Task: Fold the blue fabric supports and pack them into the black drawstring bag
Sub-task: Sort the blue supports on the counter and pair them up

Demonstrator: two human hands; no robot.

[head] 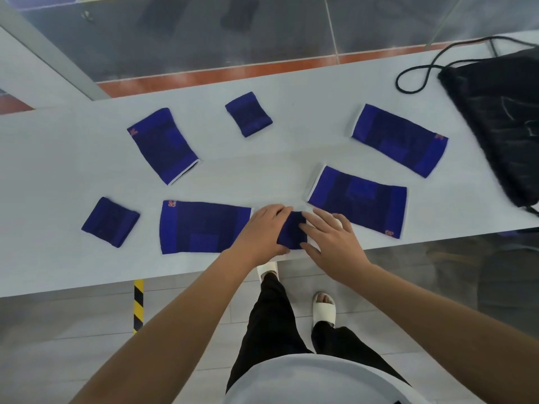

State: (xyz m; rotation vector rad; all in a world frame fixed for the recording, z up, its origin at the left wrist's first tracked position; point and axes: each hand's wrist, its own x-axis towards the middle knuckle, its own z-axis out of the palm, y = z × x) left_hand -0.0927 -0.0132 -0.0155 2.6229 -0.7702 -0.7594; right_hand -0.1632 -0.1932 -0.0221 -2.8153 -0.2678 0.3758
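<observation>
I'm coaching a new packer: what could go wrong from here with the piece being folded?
1. The support, gripped by the left hand and pressed by the right hand, sits near the table edge; it might slide off.
2. The bag lies flat far to the right, so the fold may spring open on the way there.

At the near edge of the tabletop [58, 176], the left hand [262, 231] grips a small blue support [294, 233] while the right hand [332, 243] lies flat on it. Six more supports [399, 139] lie spread out; the black drawstring bag [501, 118] sits at the far right corner.
</observation>
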